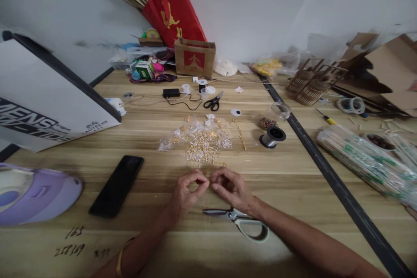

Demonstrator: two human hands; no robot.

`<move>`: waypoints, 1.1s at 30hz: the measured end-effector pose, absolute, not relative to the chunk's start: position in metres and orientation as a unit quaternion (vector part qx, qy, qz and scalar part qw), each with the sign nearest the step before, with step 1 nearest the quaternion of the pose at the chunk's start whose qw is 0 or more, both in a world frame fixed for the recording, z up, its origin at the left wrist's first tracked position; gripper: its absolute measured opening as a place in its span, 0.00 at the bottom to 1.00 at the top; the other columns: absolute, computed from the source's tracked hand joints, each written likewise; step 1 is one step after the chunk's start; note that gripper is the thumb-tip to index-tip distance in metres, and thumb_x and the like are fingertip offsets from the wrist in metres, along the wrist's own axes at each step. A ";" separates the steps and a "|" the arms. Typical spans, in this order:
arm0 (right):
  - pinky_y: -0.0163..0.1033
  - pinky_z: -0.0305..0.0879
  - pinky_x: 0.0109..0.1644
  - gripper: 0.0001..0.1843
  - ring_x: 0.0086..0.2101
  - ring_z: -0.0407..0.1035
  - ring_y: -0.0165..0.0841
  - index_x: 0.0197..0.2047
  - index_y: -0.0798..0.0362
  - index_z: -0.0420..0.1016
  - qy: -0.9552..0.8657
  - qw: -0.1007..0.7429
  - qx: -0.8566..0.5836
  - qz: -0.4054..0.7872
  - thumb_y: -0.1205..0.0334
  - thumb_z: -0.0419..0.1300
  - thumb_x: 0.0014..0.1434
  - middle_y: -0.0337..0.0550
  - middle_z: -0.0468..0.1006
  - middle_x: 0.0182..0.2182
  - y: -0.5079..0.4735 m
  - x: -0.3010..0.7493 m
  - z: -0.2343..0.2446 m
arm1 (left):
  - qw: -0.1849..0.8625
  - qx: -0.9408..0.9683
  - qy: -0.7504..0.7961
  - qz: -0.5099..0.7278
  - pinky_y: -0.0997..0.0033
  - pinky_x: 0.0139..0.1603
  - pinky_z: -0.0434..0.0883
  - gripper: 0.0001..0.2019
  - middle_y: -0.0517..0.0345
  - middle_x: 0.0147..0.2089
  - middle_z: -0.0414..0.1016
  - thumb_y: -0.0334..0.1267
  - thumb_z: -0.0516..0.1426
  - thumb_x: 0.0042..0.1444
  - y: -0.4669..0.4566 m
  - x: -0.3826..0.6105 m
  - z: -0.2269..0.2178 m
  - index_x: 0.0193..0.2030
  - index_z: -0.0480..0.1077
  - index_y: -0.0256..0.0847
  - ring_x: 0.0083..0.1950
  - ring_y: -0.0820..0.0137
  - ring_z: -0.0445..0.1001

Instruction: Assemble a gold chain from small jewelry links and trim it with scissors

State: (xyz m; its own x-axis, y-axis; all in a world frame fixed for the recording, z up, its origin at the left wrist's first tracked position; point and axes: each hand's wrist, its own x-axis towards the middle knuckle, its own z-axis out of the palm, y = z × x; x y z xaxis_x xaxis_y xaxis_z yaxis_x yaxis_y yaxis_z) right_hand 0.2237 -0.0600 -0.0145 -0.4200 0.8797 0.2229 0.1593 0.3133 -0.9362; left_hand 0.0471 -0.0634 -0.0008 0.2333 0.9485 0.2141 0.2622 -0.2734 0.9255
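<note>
Wooden table [283, 186], hands [187, 192] in fingertip pinches

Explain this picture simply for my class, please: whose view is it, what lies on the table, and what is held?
There is no machine: a person works with two bare hands, seen by one head-worn camera looking forward and down. The left hand and right hand are close together, each with thumb and forefinger nearly meeting; anything held is too fine to make out. Beyond them on the wooden table lie small gold and clear bead-like pieces. A black smartphone lies leftward, pale-handled scissors near the right hand, a spool farther off.
</note>
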 end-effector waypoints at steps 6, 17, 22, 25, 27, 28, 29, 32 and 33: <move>0.29 0.56 0.24 0.09 0.22 0.60 0.24 0.38 0.55 0.68 -0.714 0.395 -0.364 0.448 0.59 0.61 0.56 0.35 0.67 0.23 -0.062 0.222 -0.027 | 0.380 0.682 0.458 0.426 0.75 0.33 0.66 0.07 0.59 0.24 0.70 0.31 0.56 0.50 -0.064 0.050 -0.002 0.23 0.69 0.37 0.28 0.72 0.69; 0.31 0.59 0.30 0.07 0.26 0.63 0.27 0.32 0.55 0.70 -0.750 0.390 -0.373 0.382 0.61 0.56 0.60 0.40 0.70 0.25 -0.058 0.223 -0.030 | 0.366 0.687 0.470 0.417 0.75 0.33 0.67 0.07 0.59 0.24 0.71 0.31 0.55 0.50 -0.064 0.050 -0.002 0.23 0.70 0.37 0.28 0.72 0.70; 0.33 0.60 0.31 0.08 0.26 0.63 0.29 0.32 0.55 0.70 -0.758 0.391 -0.366 0.372 0.62 0.55 0.61 0.40 0.70 0.25 -0.057 0.223 -0.028 | 0.360 0.683 0.479 0.417 0.76 0.32 0.67 0.07 0.59 0.24 0.71 0.32 0.55 0.50 -0.064 0.050 -0.004 0.23 0.69 0.37 0.27 0.73 0.69; 0.34 0.61 0.32 0.07 0.28 0.64 0.30 0.33 0.54 0.71 -0.766 0.400 -0.345 0.366 0.62 0.54 0.61 0.42 0.71 0.27 -0.055 0.222 -0.025 | 0.353 0.683 0.487 0.414 0.76 0.31 0.67 0.07 0.59 0.23 0.71 0.32 0.55 0.50 -0.063 0.051 -0.004 0.22 0.69 0.37 0.27 0.73 0.70; 0.34 0.62 0.33 0.07 0.30 0.65 0.31 0.33 0.54 0.71 -0.768 0.408 -0.331 0.366 0.62 0.54 0.61 0.43 0.71 0.28 -0.055 0.222 -0.023 | 0.351 0.684 0.492 0.409 0.76 0.32 0.67 0.07 0.60 0.23 0.71 0.32 0.55 0.49 -0.063 0.051 -0.003 0.22 0.69 0.38 0.27 0.72 0.70; 0.34 0.62 0.33 0.07 0.30 0.65 0.31 0.33 0.54 0.71 -0.767 0.410 -0.329 0.367 0.62 0.55 0.61 0.43 0.71 0.28 -0.054 0.222 -0.022 | 0.350 0.684 0.495 0.406 0.76 0.32 0.67 0.07 0.60 0.23 0.71 0.32 0.55 0.49 -0.063 0.051 -0.003 0.22 0.69 0.38 0.27 0.72 0.70; 0.34 0.62 0.33 0.07 0.30 0.65 0.31 0.33 0.54 0.71 -0.766 0.412 -0.331 0.367 0.62 0.55 0.61 0.43 0.71 0.28 -0.054 0.222 -0.022 | 0.349 0.685 0.496 0.404 0.76 0.31 0.67 0.07 0.60 0.23 0.71 0.32 0.55 0.49 -0.062 0.051 -0.003 0.22 0.69 0.38 0.27 0.72 0.70; 0.33 0.60 0.31 0.05 0.28 0.64 0.29 0.34 0.54 0.71 -0.760 0.413 -0.346 0.364 0.64 0.56 0.60 0.41 0.70 0.27 -0.055 0.222 -0.023 | 0.341 0.688 0.496 0.405 0.76 0.31 0.66 0.08 0.60 0.22 0.71 0.32 0.55 0.49 -0.062 0.052 -0.002 0.21 0.68 0.38 0.26 0.72 0.69; 0.32 0.60 0.30 0.04 0.28 0.63 0.29 0.34 0.54 0.71 -0.758 0.416 -0.348 0.363 0.64 0.56 0.60 0.41 0.70 0.27 -0.055 0.222 -0.024 | 0.338 0.690 0.495 0.405 0.76 0.30 0.66 0.08 0.60 0.22 0.71 0.32 0.55 0.49 -0.061 0.052 -0.003 0.21 0.68 0.38 0.26 0.73 0.69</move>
State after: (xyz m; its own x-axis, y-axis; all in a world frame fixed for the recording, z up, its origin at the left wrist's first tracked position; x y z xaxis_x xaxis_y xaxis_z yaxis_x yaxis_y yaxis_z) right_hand 0.2218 -0.0547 -0.0241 -0.4122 0.8289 0.3781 0.2256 0.4950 -0.8391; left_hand 0.0518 -0.0615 -0.0025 0.1810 0.9576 0.2242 0.4094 -0.2806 0.8682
